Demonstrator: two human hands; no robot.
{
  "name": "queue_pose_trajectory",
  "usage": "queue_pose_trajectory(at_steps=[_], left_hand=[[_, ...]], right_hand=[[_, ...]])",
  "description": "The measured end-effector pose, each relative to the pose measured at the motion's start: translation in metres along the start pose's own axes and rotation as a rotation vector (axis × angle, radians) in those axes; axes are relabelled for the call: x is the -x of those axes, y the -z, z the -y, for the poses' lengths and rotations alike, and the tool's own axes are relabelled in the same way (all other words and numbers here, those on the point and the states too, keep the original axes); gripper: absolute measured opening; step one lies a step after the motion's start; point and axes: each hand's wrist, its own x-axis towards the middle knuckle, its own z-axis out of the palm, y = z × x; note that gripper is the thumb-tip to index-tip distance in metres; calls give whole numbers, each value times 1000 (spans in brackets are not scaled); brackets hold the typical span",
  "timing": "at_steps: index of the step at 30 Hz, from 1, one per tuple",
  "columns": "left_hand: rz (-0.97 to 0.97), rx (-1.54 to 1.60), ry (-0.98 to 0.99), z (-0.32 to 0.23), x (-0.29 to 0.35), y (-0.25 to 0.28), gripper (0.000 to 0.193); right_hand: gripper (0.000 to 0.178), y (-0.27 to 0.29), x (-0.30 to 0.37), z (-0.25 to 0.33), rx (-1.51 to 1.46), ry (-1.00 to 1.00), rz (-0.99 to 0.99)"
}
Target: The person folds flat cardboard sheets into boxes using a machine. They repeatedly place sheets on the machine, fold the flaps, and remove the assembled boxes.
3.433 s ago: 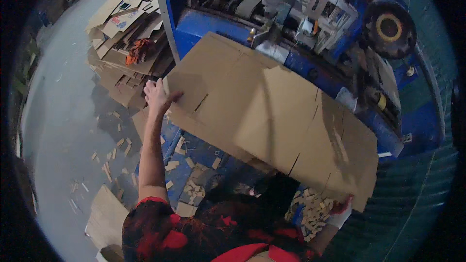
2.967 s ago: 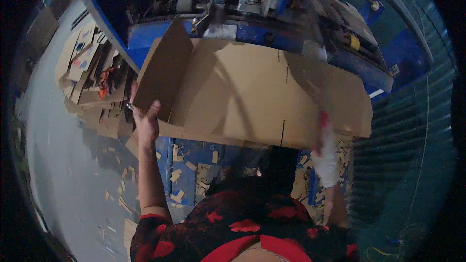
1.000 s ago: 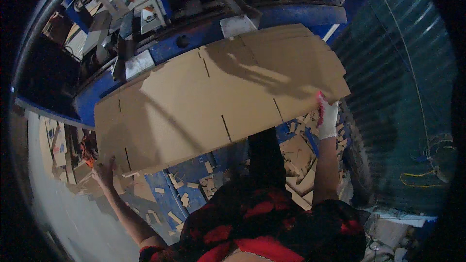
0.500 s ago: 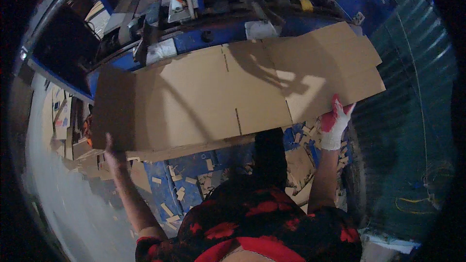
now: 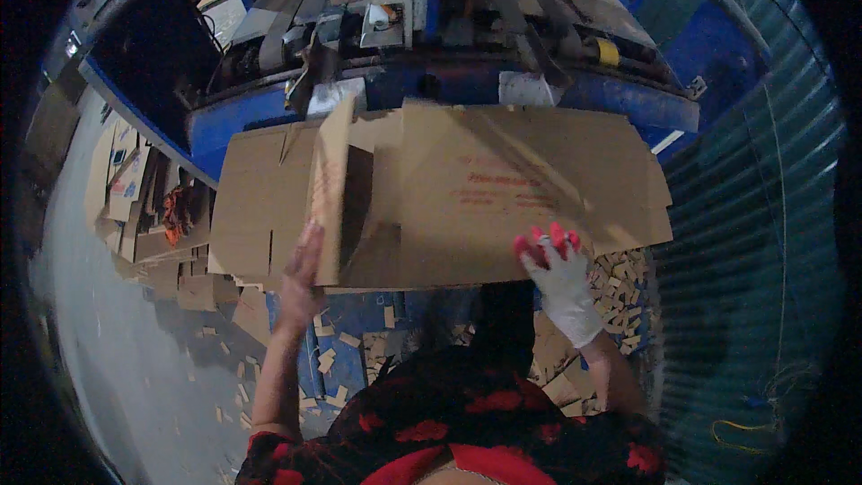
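Note:
A brown corrugated cardboard sheet (image 5: 503,189) with red print lies across in front of me, creased and slotted. Toward its left, a folded panel (image 5: 330,184) stands up on edge. My bare left hand (image 5: 303,274) is closed on the near end of that panel, its fingers along the outer side and its thumb hidden. On the sheet's near edge, right of the middle, rests my right hand (image 5: 564,287), in a white glove with red fingertips. Its fingers are apart and lie on top of the board.
A blue machine (image 5: 620,99) with rollers and metal guides stands just beyond the cardboard. Stacked cardboard (image 5: 135,189) and an orange bundle (image 5: 178,214) are at left. Cardboard scraps (image 5: 620,296) litter the floor. A green corrugated wall (image 5: 754,242) rises at right.
The cardboard's plain inner face was up; now a printed side shows and a panel stands upright. My left hand has moved right, and my right hand has moved left and nearer.

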Motion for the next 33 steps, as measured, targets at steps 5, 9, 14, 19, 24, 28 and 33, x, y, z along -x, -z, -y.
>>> queue_pose_trajectory(at_steps=[5, 9, 14, 19, 24, 28, 33], left_hand=[[-101, -123, -167, 12, -66, -25, 62], [-172, -277, -175, 31, -117, -26, 58], [-191, -188, -159, 50, -151, -12, 72], [-190, -199, -152, 51, -161, -17, 72], [-252, -282, -212, 67, -220, -37, 74], [-210, -694, -29, 96, -311, -41, 54], [-246, -394, 130, 84, -344, -51, 42]], right_hand=[[48, -50, -60, -25, 50, 48, -98], [43, -85, -106, -38, 109, -4, -65], [44, -91, -121, -32, 78, 91, -38], [45, -73, -152, -56, 38, 105, -19], [52, -83, -215, -94, -161, 74, -138], [53, -106, -307, -132, 114, 128, -82], [57, -111, -339, -164, 125, -8, -164]])
